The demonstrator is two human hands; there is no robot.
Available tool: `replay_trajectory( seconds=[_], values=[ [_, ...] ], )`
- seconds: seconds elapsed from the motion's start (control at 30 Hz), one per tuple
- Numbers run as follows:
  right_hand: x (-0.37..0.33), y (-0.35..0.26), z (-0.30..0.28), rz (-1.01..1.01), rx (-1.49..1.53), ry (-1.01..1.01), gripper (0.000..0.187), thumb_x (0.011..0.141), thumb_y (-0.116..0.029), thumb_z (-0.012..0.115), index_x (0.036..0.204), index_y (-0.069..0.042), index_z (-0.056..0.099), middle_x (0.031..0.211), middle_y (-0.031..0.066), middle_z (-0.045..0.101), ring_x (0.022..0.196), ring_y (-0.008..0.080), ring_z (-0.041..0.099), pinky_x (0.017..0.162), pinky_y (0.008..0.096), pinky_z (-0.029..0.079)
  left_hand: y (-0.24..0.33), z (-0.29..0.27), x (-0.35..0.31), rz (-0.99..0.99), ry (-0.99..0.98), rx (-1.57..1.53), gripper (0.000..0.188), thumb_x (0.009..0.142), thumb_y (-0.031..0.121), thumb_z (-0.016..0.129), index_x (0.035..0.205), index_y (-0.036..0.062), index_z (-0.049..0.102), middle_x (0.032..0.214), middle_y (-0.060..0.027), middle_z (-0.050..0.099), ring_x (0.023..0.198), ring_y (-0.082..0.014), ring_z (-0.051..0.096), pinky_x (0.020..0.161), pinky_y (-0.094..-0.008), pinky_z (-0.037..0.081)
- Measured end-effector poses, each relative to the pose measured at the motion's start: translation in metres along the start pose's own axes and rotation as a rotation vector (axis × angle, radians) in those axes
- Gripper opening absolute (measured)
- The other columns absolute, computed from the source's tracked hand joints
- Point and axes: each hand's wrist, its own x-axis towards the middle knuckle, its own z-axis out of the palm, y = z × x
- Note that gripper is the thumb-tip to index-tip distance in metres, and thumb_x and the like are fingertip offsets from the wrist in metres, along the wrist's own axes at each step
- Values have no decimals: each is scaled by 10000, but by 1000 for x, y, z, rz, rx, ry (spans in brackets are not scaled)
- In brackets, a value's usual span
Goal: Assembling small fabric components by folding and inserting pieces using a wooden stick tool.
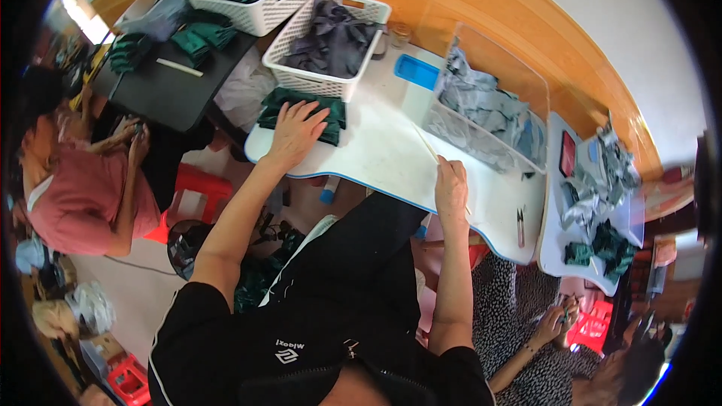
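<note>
My left hand lies flat with its fingers spread on a stack of shiny dark green fabric pieces at the left end of the white table. Closed around a thin pale stick, my right hand is over the table's front edge. The stick's far end points away from me to the left, and its near end shows just below the hand. Behind the green stack stands a white basket holding dark grey-purple fabric.
A clear bin of grey-blue fabric and a blue tray sit at the back. Thread snips lie at the right. Co-workers sit either side, one in a pink shirt, one in a speckled garment. A black table stands left.
</note>
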Motion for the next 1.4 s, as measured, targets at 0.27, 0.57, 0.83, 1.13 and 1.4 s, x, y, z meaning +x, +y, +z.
replay_trajectory(
  seconds=[0.27, 0.57, 0.83, 1.13, 1.4],
  values=[
    [0, 81, -100, 105, 24, 200, 291, 1216, -50, 812, 1496, -37, 888, 1344, 202, 815, 1173, 433, 842, 1032, 534, 692, 94, 95, -41, 140, -184, 38, 483, 1176, 225, 916, 1607, 9, 874, 1582, -189, 878, 1504, -413, 805, 1320, -559, 594],
    [2, 135, -178, 138, 25, 384, 255, 1188, -8, 836, 1433, -23, 907, 1331, 195, 828, 1191, 414, 839, 1038, 515, 688, 267, 168, -201, 491, -781, -1088, 555, 1254, 453, 863, 1234, -94, 951, 1241, -324, 940, 1211, -534, 917, 1101, -689, 737],
    [-62, 140, -185, 101, 63, 434, 226, 1164, 29, 857, 1376, -11, 923, 1319, 189, 838, 1206, 397, 837, 1043, 499, 685, 342, 194, -242, 592, -1432, -1654, 513, 1177, 512, 975, 1329, 23, 1016, 1585, -235, 850, 1333, -459, 812, 1103, -514, 676],
    [-167, 87, -153, -6, 146, 413, 199, 1136, 71, 881, 1312, 3, 942, 1306, 182, 851, 1223, 378, 834, 1049, 481, 682, 338, 166, -248, 570, -1375, -1756, 365, 1173, 382, 996, 1253, 26, 1010, 1353, -190, 881, 1188, -377, 809, 959, -472, 657],
    [-314, -14, -66, 17, 173, 149, 228, 1154, 51, 881, 1369, 5, 941, 1332, 206, 854, 1233, 386, 845, 1106, 477, 690, 287, 74, -285, 488, -1514, -1684, 398, 1249, 397, 879, 1340, 16, 948, 1277, -161, 885, 1157, -359, 832, 1011, -532, 670]
  ],
)
